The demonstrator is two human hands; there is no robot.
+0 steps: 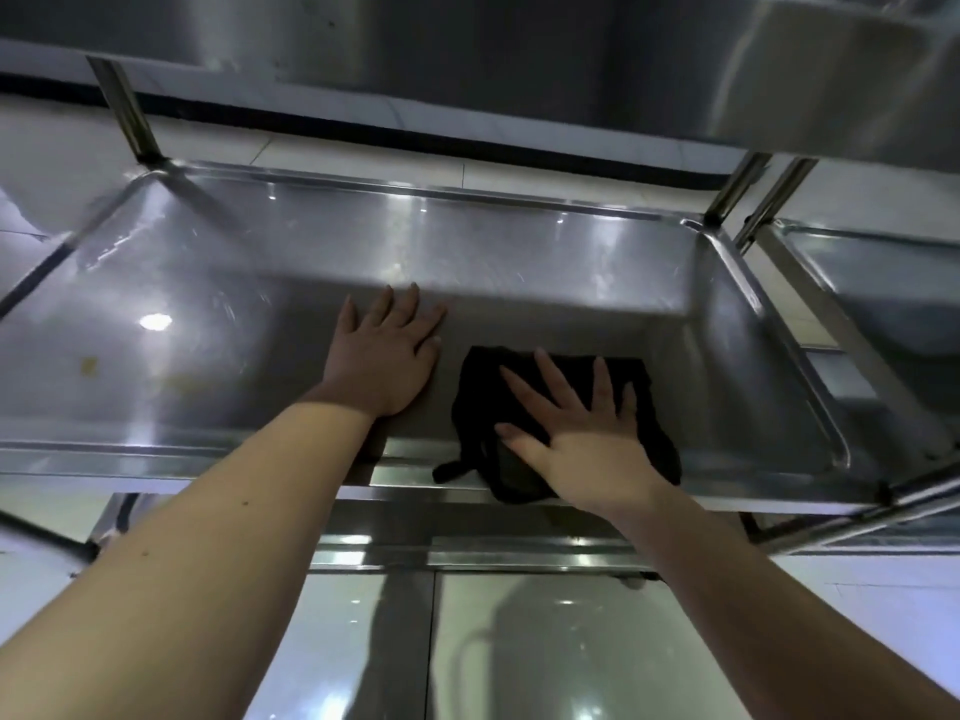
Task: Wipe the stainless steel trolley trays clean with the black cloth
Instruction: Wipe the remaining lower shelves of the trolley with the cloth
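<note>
The right hand [582, 439] presses flat, fingers spread, on the black cloth [561, 423], which lies on the steel tray [363, 241] by its near rim. Just beside the cloth, the left hand [384, 356] rests flat on the tray, fingers straight, holding nothing.

Glossy floor tiles [545, 646] fill the lower middle of the frame, pale and mirror-bright. A dark grout line [432, 641] crosses them, running straight up and down. Small white light reflections [566, 603] dot the sheen, and a dim rounded shape shows in the tile right of that line. More pale tiles [47, 142] lie at the upper left. Across the upper part of the frame a black strip [363, 123] slants gently down to the right, with a whitish marbled band [441, 103] just above it.
</note>
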